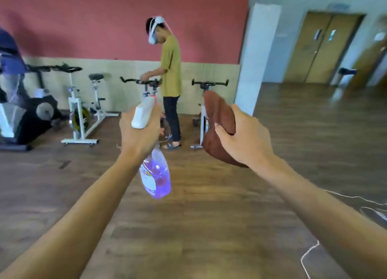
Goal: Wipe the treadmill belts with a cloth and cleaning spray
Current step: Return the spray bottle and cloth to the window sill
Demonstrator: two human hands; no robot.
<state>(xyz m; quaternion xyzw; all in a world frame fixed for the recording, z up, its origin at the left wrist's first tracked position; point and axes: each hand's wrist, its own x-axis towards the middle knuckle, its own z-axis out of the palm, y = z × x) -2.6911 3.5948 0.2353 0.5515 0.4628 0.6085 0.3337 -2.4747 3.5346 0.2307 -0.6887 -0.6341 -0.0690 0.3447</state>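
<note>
Across the wooden floor (209, 226), a person in a headset (170, 73) stands among exercise bikes (81, 103). Right hand (243, 132) clutches a brown cloth (219, 115); left hand (140, 130) grips a purple spray bottle (156, 178), both held aloft.

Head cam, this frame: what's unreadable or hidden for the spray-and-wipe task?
- Treadmill belts: none identifiable in the head view; the dark machine at the left edge is cut off.
- Spray bottle label: blurred, too small to read.
- Bottle trigger: hidden under the left hand.
- Brown cloth: partly hidden by the right hand, so its full shape is unclear.
</note>
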